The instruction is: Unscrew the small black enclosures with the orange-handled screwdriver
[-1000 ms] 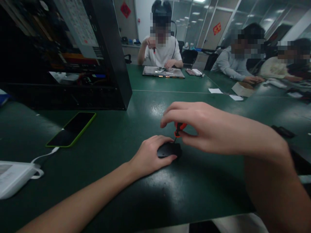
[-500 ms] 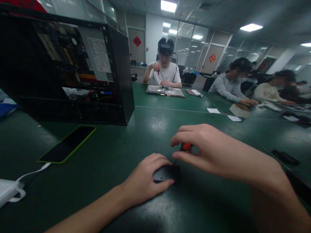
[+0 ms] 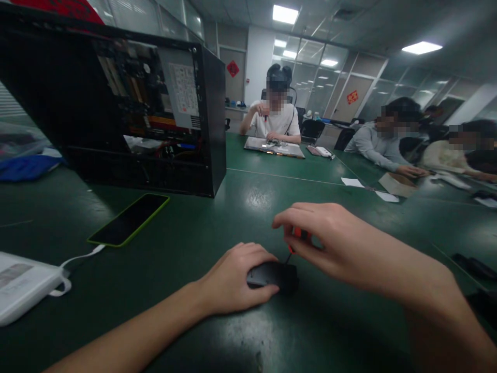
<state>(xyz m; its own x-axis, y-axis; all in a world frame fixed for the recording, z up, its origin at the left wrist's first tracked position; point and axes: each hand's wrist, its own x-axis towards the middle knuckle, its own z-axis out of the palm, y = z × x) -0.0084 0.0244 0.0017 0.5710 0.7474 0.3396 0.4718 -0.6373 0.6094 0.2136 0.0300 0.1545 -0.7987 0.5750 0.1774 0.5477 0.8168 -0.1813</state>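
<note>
A dark, rounded device that looks like a computer mouse (image 3: 272,276) rests on the green table (image 3: 248,223). My left hand (image 3: 244,280) wraps round its left end, thumb on the near side and fingers on the far side. My right hand (image 3: 318,233), just above and to the right, is closed on a red and black screwdriver (image 3: 301,235). The thin shaft of the screwdriver slants down to the far edge of the device. Where exactly the tip touches is too small to tell.
An opened black computer case (image 3: 215,119) stands at the back left. Before it lie a green-edged phone (image 3: 130,220) and a white power bank (image 3: 27,285) with a cable. Across the table a person (image 3: 277,122) works over a flat panel (image 3: 274,147); others sit at the right.
The view has turned left, so the surroundings appear farther right. The screwdriver handle leans differently in my right hand, and more of its red lower end shows. My left hand keeps its hold.
</note>
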